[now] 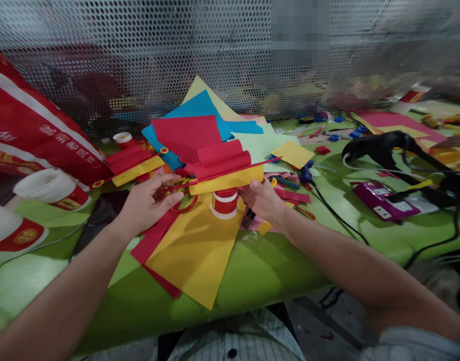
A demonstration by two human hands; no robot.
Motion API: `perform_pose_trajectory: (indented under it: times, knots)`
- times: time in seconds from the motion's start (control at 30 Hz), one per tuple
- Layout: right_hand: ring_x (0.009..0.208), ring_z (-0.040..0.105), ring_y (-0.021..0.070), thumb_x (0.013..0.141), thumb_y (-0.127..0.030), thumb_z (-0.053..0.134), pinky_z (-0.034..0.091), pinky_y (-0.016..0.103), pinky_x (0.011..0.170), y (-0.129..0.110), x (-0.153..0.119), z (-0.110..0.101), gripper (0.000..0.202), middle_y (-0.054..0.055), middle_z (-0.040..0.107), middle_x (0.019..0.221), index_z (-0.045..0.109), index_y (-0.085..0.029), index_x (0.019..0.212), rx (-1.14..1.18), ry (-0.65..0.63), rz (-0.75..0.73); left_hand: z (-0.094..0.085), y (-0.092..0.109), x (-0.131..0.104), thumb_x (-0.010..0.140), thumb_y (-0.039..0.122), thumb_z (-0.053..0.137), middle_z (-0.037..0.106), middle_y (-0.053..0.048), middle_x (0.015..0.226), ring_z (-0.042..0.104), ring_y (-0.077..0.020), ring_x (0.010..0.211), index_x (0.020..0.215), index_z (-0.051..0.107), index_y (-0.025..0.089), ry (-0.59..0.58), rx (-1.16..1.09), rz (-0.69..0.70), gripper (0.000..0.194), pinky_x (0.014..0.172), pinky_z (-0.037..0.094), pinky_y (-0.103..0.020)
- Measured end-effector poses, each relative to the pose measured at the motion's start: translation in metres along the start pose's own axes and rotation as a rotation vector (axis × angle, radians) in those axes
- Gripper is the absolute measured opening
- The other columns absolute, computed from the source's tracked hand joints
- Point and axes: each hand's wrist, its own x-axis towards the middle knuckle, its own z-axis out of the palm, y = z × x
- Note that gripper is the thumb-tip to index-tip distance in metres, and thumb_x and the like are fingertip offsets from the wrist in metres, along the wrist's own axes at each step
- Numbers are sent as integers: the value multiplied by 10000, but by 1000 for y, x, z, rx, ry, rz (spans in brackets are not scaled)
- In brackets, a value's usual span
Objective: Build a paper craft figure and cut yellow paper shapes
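A craft of rolled red paper [224,159] with a yellow strip [230,180] along its front sits above a red and white paper cup [224,204]. A thin pointed red strip runs across it. My left hand [151,200] is at its left end, thumb and fingers close around the thin red strip. My right hand [263,198] touches the right end of the yellow strip with its thumb; its other fingers are partly hidden beneath. A yellow sheet [196,250] lies under the cup, over a red sheet [151,245].
Stacked paper cups [51,190] and a red bag [38,120] stand left. A similar red craft [132,163] sits behind my left hand. Coloured sheets [188,133] lie behind. To the right are a purple power strip [384,200], cables and a glue gun [307,170].
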Motion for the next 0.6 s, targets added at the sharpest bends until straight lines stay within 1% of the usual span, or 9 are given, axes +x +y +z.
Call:
perform_pose_trajectory:
  times: [0.1,0.17,0.27,0.33,0.4,0.47,0.5,0.53,0.6]
  knots:
    - [976,626,228,461,-459,803,507,375,808,-4,0,1,451,-7,716,854,629,-297,845,2,31,-22,2,-2,-1,677,496,633,681,-75,900,593,-191,738,996,638,188,6,-7,25,444,662,445,-272]
    - [972,622,218,467,-476,792,508,353,777,-7,0,1,439,-13,708,869,619,-300,830,-14,50,-51,2,-1,1,688,480,630,665,-79,913,587,-186,748,979,619,182,39,5,52,417,687,449,-285]
    - [898,625,184,478,-475,783,499,309,710,-12,2,-1,408,-35,688,835,597,-294,792,-36,102,-95,1,6,5,703,444,626,633,-71,911,578,-185,775,906,571,189,130,25,107,330,730,455,-317]
    - [815,619,160,466,-453,795,489,290,673,-15,3,-4,393,-58,663,780,573,-290,747,-36,156,-118,-1,13,5,714,408,625,619,-50,908,567,-192,832,812,548,210,203,117,171,234,787,439,-339]
    - [775,605,150,467,-428,802,483,287,667,-18,3,-7,379,-66,646,759,550,-282,710,-38,188,-139,-5,21,-1,740,368,606,601,-26,871,546,-185,837,711,519,221,334,229,214,173,800,420,-342]
    - [765,592,149,483,-426,798,476,288,662,-21,2,-11,368,-57,643,777,531,-270,680,-64,189,-154,-6,29,-13,779,347,562,553,-4,748,504,-158,702,660,491,225,494,241,167,185,676,410,-313]
    - [755,585,149,487,-436,795,470,286,650,-22,2,-13,369,-52,639,776,520,-264,663,-83,188,-155,-5,33,-20,788,356,546,517,12,675,462,-142,613,646,491,228,516,214,115,200,611,385,-303]
    - [734,576,146,484,-447,794,464,282,631,-23,2,-14,378,-50,627,754,508,-258,645,-103,192,-153,-2,35,-27,796,367,532,479,26,593,431,-133,555,631,503,230,493,163,34,216,568,357,-297]
    - [660,546,133,463,-463,798,450,271,594,-23,2,-16,396,-56,573,661,501,-253,621,-141,209,-144,9,36,-39,769,390,556,456,41,510,389,-116,474,617,535,227,331,-31,-146,224,484,320,-274]
